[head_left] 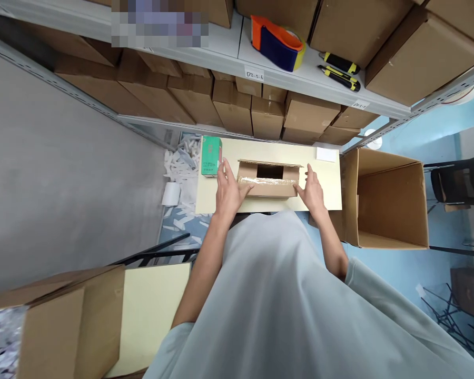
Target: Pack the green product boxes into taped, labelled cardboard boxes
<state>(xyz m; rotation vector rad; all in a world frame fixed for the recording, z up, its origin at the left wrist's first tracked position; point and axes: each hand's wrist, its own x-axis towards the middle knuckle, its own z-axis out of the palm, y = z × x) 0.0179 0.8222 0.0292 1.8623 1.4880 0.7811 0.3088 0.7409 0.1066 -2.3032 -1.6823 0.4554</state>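
Note:
A small brown cardboard box (269,181) lies on a pale yellow table (260,152), its top partly open and a strip of clear tape along its near edge. My left hand (229,190) presses flat against the box's left end, fingers stretched out. My right hand (311,190) rests against the right end, fingers also extended. A green carton (210,156) stands just left of my left hand.
A white card (326,154) lies at the table's far right. A large open cardboard box (387,200) stands to the right. Shelves above hold brown boxes, an orange-blue tape dispenser (278,42) and two yellow-black cutters (339,70). Paper scraps (179,163) litter the floor.

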